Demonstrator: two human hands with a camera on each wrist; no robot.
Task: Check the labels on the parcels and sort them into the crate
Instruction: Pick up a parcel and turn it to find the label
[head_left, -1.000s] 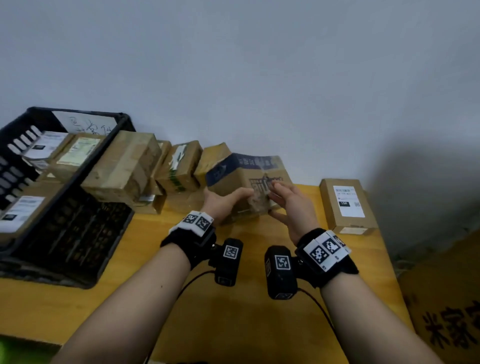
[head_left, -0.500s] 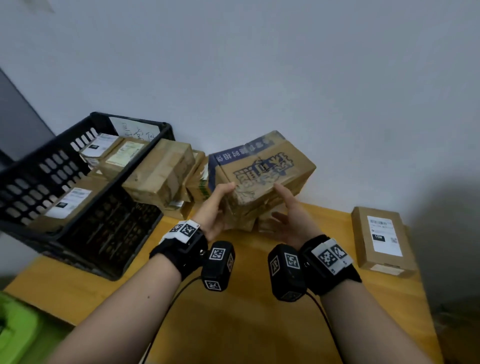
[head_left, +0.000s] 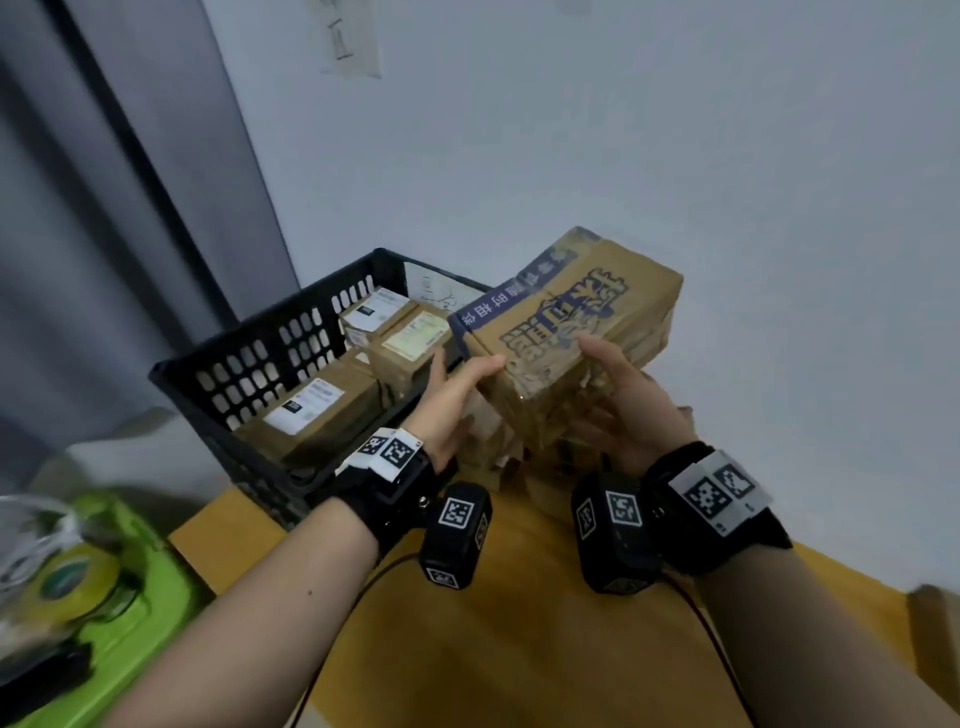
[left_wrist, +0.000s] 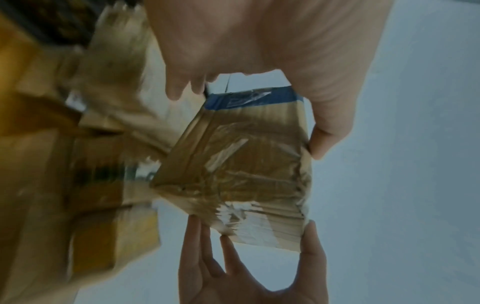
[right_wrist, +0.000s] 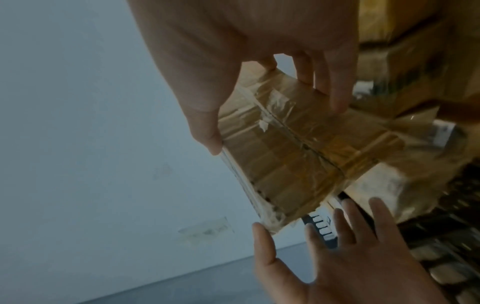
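Note:
A brown cardboard parcel (head_left: 566, 332) with a blue band and dark printed characters is held tilted above the table, beside the black crate (head_left: 249, 364). My left hand (head_left: 467, 384) grips its left end, thumb on top and fingers underneath. My right hand (head_left: 613, 374) grips the near right end the same way. In the left wrist view the taped end of the parcel (left_wrist: 233, 164) sits between the thumb and fingers of my left hand (left_wrist: 254, 115). The right wrist view shows the parcel (right_wrist: 285, 154) clamped by my right hand (right_wrist: 272, 123). No label shows on the faces in view.
The crate holds several labelled parcels (head_left: 311, 410). More brown parcels (head_left: 493, 447) are stacked on the wooden table (head_left: 519, 649) behind my hands. A green tray (head_left: 130, 613) with a tape roll sits at lower left. A wall stands close behind.
Both hands have lifted the printed parcel off the table and carried it up and left, toward the crate. The head view has swung left.

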